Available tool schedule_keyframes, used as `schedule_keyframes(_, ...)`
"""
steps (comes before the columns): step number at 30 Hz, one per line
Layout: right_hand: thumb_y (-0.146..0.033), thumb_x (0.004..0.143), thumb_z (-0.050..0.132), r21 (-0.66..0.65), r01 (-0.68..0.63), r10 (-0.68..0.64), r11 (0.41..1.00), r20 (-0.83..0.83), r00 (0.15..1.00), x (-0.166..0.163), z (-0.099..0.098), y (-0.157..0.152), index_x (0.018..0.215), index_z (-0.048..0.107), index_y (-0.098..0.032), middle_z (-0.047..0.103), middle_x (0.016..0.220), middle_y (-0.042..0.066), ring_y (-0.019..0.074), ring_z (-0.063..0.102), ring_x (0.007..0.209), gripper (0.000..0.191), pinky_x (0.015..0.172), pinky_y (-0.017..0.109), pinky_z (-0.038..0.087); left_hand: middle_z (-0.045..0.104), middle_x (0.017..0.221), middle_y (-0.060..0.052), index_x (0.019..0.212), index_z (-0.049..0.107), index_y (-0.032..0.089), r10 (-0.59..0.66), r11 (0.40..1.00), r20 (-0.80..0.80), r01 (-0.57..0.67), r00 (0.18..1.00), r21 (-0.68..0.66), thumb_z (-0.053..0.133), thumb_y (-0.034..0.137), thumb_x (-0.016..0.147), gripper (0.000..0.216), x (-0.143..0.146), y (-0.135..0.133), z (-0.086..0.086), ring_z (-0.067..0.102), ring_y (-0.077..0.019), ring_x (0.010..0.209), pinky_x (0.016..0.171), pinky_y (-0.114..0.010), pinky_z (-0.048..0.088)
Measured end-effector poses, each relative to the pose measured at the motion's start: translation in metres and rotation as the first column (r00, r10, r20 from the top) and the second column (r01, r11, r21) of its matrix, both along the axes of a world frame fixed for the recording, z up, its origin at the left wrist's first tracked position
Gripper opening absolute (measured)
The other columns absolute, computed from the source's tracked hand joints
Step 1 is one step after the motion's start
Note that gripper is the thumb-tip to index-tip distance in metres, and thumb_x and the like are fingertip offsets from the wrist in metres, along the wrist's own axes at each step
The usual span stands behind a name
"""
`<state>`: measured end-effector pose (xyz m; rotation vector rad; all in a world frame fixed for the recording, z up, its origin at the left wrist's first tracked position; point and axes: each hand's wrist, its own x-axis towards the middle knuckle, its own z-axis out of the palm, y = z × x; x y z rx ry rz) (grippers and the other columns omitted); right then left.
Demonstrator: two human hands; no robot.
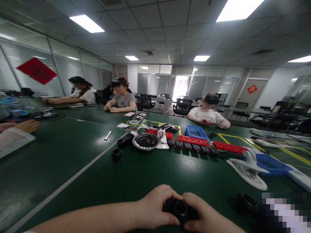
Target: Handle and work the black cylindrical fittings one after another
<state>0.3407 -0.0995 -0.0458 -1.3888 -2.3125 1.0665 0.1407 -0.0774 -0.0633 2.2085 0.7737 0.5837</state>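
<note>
Far left edge, a co-worker's hand (28,125) lay flat on the green table (73,161), sleeve beside it. A small wrench (108,135) lay further right, well apart from everything near. Then a small black cylinder (116,155), with a black box (125,140) just beyond it. A round metal bowl (146,141) sat mid-table, touching a white piece on its right. Red and black power strips (194,144) ran rightward from there, a blue tray (195,131) behind them.

Near edge, centre: left hand (153,207) curled closed around the left side of a black round part (180,210), fingers wrapped over its top. Right hand (206,218) gripped the same part from the right, thumb on top. Part sat between both hands, touching both, low over the table; whether it rested on the surface, could not tell.

Right side: large white clamp (247,170) lay near a blue scoop-shaped tool (272,163). Another black round item (246,204) sat near the right hand, not touching.

Three seated people worked at the far side.
</note>
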Motion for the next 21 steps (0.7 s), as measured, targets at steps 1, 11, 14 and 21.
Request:
schedule_keyframes(1, -0.014, 0.061, 0.065, -0.016, -0.002, 0.002, 1.0, 0.001, 1.0, 0.002, 0.0, 0.002, 0.09, 0.062, -0.017, 0.056, 0.09, 0.002, 0.0199, 0.05, 0.087, 0.03, 0.075, 0.029, 0.038, 0.055, 0.094, 0.001, 0.108, 0.054, 0.026, -0.007, 1.0, 0.003, 0.007, 1.0, 0.002, 0.078, 0.023, 0.061, 0.052, 0.0, 0.001, 0.0, 0.052, -0.0167, 0.086, 0.074, -0.025, 0.042)
schedule_keyframes(11, -0.037, 0.053, 0.072, 0.324, 0.14, -0.234, 0.935, 0.269, 0.934, -0.016, -0.022, -0.007, 0.07, 0.055, -0.016, 0.057, 0.077, 0.004, 0.0217, 0.051, 0.072, 0.032, 0.064, 0.031, 0.035, 0.054, 0.089, 0.0, 0.092, 0.056, 0.019, 0.172, 0.985, -0.044, -0.172, 0.984, 0.004, 0.081, 0.025, 0.053, 0.047, 0.009, -0.01, 0.002, 0.051, -0.0179, 0.081, 0.071, -0.026, 0.04)
schedule_keyframes(14, -0.031, 0.056, 0.067, 0.408, 0.174, -0.313, 0.896, 0.305, 0.899, -0.024, -0.024, -0.011, 0.076, 0.057, -0.015, 0.061, 0.083, 0.009, 0.0278, 0.052, 0.079, 0.028, 0.074, 0.039, 0.035, 0.054, 0.089, 0.0, 0.089, 0.054, 0.018, 0.253, 0.967, -0.066, -0.254, 0.965, -0.001, 0.081, 0.023, 0.051, 0.046, 0.012, -0.013, 0.002, 0.05, -0.0191, 0.082, 0.072, -0.028, 0.04)
schedule_keyframes(21, -0.018, 0.057, 0.067, 0.153, 0.012, -0.024, 0.988, 0.072, 0.997, -0.008, -0.011, -0.004, 0.092, 0.056, -0.018, 0.055, 0.093, 0.004, 0.0213, 0.05, 0.088, 0.037, 0.077, 0.03, 0.038, 0.053, 0.094, 0.001, 0.099, 0.054, 0.022, 0.106, 0.994, -0.018, -0.107, 0.994, -0.021, 0.079, 0.024, 0.058, 0.048, 0.004, -0.007, 0.002, 0.05, -0.0177, 0.086, 0.075, -0.027, 0.041)
